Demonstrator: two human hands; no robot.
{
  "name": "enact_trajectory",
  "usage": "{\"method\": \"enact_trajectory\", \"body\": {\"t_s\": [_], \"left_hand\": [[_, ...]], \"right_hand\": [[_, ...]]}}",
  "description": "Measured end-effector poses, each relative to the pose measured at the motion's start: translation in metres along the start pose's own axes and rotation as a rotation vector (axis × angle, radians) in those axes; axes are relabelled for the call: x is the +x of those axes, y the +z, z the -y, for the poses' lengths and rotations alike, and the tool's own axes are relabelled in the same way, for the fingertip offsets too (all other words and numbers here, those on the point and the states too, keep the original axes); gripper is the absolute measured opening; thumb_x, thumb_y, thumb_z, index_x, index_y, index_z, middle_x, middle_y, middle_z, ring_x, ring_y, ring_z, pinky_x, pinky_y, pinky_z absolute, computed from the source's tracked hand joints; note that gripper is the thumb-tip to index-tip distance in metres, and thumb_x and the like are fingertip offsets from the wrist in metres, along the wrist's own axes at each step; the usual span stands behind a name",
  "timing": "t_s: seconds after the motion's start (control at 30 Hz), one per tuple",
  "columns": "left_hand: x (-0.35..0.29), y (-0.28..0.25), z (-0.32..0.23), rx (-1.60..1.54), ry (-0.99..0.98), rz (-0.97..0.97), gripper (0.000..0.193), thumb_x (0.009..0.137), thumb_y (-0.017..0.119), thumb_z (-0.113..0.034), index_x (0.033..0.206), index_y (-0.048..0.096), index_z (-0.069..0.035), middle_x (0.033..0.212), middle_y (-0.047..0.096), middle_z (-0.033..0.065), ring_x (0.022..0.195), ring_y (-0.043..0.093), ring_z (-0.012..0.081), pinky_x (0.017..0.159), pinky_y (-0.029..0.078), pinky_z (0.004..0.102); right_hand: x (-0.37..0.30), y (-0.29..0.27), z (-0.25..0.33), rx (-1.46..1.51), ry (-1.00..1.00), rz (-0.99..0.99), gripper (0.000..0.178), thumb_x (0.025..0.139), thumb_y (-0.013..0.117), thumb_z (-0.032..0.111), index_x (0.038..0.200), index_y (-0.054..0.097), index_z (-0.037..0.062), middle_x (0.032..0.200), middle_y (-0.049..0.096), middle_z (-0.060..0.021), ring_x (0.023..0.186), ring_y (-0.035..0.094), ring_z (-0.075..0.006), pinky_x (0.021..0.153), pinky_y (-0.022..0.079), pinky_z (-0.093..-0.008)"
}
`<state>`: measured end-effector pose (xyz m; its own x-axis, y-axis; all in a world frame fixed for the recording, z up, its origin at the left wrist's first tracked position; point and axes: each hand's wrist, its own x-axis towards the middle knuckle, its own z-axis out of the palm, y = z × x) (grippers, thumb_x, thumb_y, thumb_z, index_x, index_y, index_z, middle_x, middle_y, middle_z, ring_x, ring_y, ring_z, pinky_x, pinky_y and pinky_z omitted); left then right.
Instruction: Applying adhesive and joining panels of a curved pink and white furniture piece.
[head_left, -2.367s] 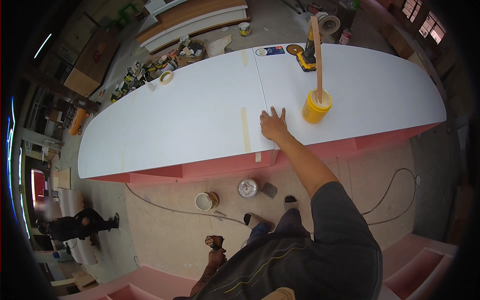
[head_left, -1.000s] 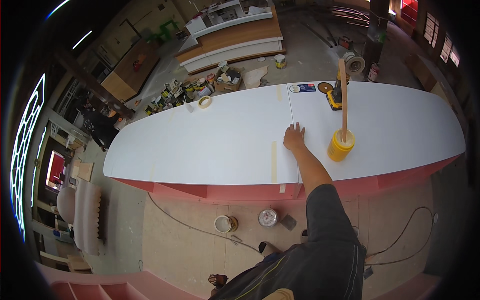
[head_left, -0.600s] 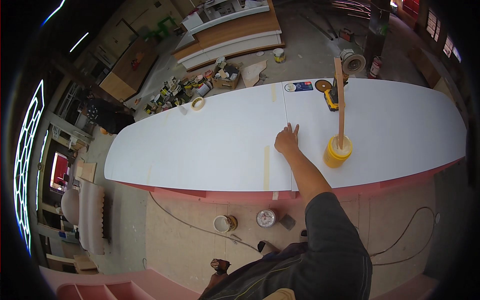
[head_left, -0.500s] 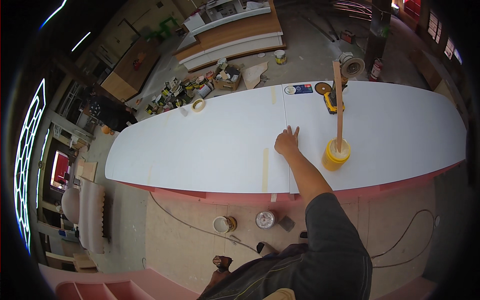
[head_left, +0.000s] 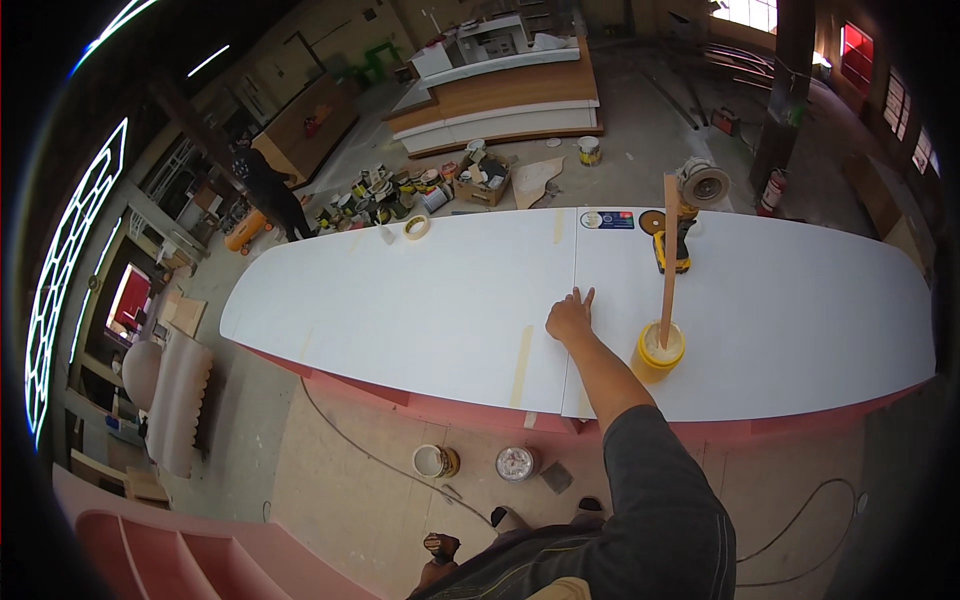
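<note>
My right hand rests on the white tabletop, beside the seam between its two panels. Two of its fingers are stretched forward and apart; the others are curled, and I see nothing held. Low in the picture, my left hand is closed around a dark brown tool whose kind I cannot make out. Right of my right hand stands a yellow tub of pale paste, with a wooden stick upright in it. Strips of masking tape lie on the left panel.
An angle grinder with a yellow battery and a brown disc lie at the far edge. A tape roll is farther left. Two open buckets and a cable are on the floor. A person stands at back left.
The view has tilted up, so the table sits lower in the picture and more of the background shows. My right hand stays by the seam with two fingers out; my left still grips the brown tool.
</note>
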<state>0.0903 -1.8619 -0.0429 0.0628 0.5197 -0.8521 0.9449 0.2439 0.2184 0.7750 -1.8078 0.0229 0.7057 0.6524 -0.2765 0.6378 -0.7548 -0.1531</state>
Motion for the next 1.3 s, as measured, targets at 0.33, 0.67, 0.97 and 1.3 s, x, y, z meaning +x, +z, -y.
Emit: {"method": "enact_trajectory", "body": {"t_s": [0.33, 0.67, 0.97, 1.3], "left_hand": [[-0.004, 0.017, 0.037, -0.122, 0.037, -0.098, 0.039, 0.082, 0.075, -0.032, 0.097, 0.071, 0.003, 0.088, 0.075, 0.0113, 0.084, 0.073, 0.023, 0.076, 0.056, 0.0378], [0.005, -0.049, 0.028, 0.02, 0.165, -0.059, 0.035, 0.082, 0.075, -0.029, 0.097, 0.07, 0.003, 0.085, 0.074, 0.0116, 0.083, 0.073, 0.024, 0.075, 0.056, 0.0386], [0.056, -0.075, 0.067, 0.06, 0.245, 0.008, 0.033, 0.083, 0.074, -0.026, 0.096, 0.068, 0.003, 0.083, 0.073, 0.0119, 0.082, 0.073, 0.025, 0.075, 0.056, 0.0393], [0.132, -0.161, -0.075, -0.109, 0.663, -0.108, 0.034, 0.079, 0.074, -0.017, 0.105, 0.065, 0.004, 0.081, 0.072, 0.0159, 0.068, 0.072, 0.0276, 0.064, 0.057, 0.0408]], "right_hand": [[-0.01, 0.003, -0.003, -0.016, 0.008, -0.03, 0.05, 0.101, 0.045, 0.027, 0.139, 0.065, 0.0022, 0.16, 0.047, -0.0195, 0.159, 0.023, -0.0374, 0.126, 0.003, -0.0687], [-0.161, 0.07, 0.011, 0.405, -0.272, -0.575, 0.059, 0.1, 0.057, 0.026, 0.152, 0.048, 0.0003, 0.159, 0.048, -0.0182, 0.155, 0.028, -0.0452, 0.126, 0.017, -0.0646], [-0.436, 0.199, -0.037, 0.632, 0.391, -0.348, 0.05, 0.096, 0.062, 0.011, 0.143, 0.057, -0.0044, 0.145, 0.057, -0.0294, 0.137, 0.053, -0.0452, 0.115, 0.043, -0.048], [-0.657, 0.311, -0.094, 0.665, 0.958, 0.111, 0.036, 0.096, 0.061, 0.031, 0.11, 0.068, -0.0015, 0.113, 0.069, -0.0262, 0.106, 0.066, -0.042, 0.092, 0.05, -0.0514]]}}
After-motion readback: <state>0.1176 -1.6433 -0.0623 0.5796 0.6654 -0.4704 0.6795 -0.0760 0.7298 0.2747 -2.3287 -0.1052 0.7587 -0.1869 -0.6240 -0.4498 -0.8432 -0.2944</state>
